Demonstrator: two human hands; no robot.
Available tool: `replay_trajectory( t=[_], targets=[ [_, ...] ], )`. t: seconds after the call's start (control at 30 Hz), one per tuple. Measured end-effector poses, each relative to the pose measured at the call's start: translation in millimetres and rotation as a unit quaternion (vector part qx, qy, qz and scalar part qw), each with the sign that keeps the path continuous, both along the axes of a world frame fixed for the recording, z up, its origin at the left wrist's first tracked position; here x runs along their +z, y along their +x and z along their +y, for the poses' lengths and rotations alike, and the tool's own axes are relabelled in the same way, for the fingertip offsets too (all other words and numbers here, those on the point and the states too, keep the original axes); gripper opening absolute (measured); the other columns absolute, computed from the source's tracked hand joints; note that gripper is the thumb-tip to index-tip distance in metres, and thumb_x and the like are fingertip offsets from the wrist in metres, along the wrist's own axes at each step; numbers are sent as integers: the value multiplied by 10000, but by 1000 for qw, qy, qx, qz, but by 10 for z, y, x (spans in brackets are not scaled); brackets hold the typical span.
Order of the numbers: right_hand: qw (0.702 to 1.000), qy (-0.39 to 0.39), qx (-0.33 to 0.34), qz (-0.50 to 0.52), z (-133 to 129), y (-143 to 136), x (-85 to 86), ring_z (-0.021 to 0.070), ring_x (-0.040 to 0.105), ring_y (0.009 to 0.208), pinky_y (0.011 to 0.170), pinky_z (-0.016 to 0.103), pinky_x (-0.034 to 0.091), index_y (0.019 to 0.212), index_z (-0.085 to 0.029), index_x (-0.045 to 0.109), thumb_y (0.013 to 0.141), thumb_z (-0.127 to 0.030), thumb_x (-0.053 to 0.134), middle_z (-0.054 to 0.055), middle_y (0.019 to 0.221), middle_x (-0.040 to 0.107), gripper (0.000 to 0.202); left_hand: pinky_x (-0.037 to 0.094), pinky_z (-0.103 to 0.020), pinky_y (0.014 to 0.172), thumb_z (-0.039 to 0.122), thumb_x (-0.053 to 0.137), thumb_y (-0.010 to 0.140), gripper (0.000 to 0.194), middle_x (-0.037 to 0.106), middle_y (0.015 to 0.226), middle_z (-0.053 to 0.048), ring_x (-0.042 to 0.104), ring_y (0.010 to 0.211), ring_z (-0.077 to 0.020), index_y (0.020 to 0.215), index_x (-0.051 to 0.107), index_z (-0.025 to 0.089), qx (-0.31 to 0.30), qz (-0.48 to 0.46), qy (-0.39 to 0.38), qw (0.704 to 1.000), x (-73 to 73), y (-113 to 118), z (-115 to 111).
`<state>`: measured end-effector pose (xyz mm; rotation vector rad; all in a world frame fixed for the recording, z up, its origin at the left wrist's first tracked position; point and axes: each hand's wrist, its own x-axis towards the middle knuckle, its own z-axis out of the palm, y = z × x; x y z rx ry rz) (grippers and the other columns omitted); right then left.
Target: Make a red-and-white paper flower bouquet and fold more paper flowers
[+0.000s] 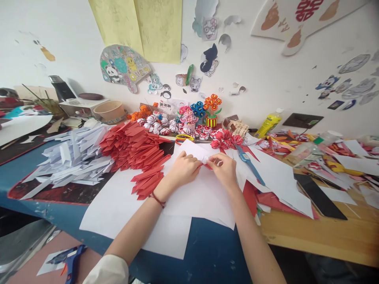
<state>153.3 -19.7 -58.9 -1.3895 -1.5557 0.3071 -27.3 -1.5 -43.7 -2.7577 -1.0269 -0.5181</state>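
Observation:
Over the white paper sheets (204, 197), my left hand (186, 167) and my right hand (223, 169) meet at a small white-and-red folded paper piece (205, 159). Fingers of both hands are closed on it in a pinch, and part of it is hidden behind them. Left of my left hand lies a big heap of folded red paper strips (133, 146). Finished-looking red-and-white paper balls (226, 139) sit just beyond my right hand. A blue wristwatch (248, 161) rests to the right of that hand.
Folded white strips (74, 157) are piled at the left. Behind stand a striped flower pot (211, 121) and a yellow bottle (269, 123). A clear bottle (309, 152), a black phone-like slab (319, 196) and paper scraps cover the right. A blue glue gun (74, 262) lies lower left.

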Motion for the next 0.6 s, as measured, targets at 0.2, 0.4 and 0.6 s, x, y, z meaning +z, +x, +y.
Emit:
replay_trajectory(
  t=[0.2,0.4,0.6],
  targets=[
    [1000,-1,-15,-27,29,4,-45,148,576,637,625,287,451,784,-204,657,735,-215,665,14,831,671,51,337,-343,719,255,473,921,218,671,755,-56,616,742,-189,836,650,158,-11,11,-10,1000,-50,26,13],
    [998,-51,47,-12,110,40,-154,153,613,655,638,296,488,1061,-240,636,783,-202,602,17,949,689,283,346,-295,655,358,588,877,163,690,786,-8,632,729,-178,858,648,208,-29,-11,-62,998,-50,-71,84],
    [998,-15,55,-33,123,69,-182,207,648,885,830,361,503,1102,-256,649,820,-169,552,30,1082,696,311,374,-266,626,400,630,848,269,673,972,-25,627,879,-194,1038,577,217,64,-87,-55,993,20,-170,119]
  ],
)
